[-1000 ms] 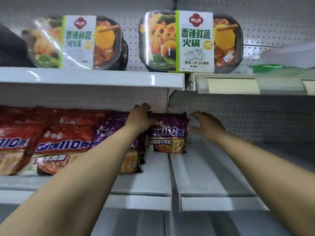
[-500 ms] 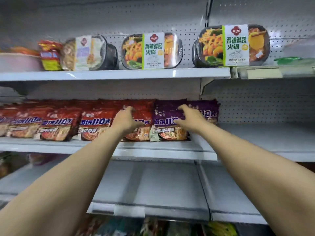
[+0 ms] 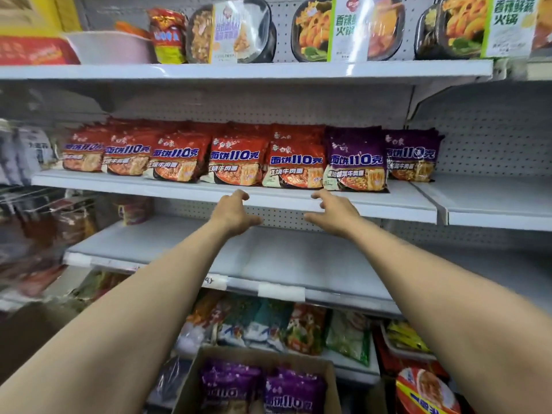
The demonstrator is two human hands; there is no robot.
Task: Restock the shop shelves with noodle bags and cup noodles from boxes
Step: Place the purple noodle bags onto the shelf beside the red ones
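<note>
Below, cardboard box [image 3: 188, 385] holds purple noodle bags [image 3: 294, 394].

The cardboard box [image 3: 268, 357] and its purple noodle bags [image 3: 260, 386] run off the bottom edge. The goods [image 3: 35, 234] at far left are blurred beyond telling.

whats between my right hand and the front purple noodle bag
Only a bare strip of the white metal shelf lies between the right hand and the front purple noodle bag, per the head view.
</note>
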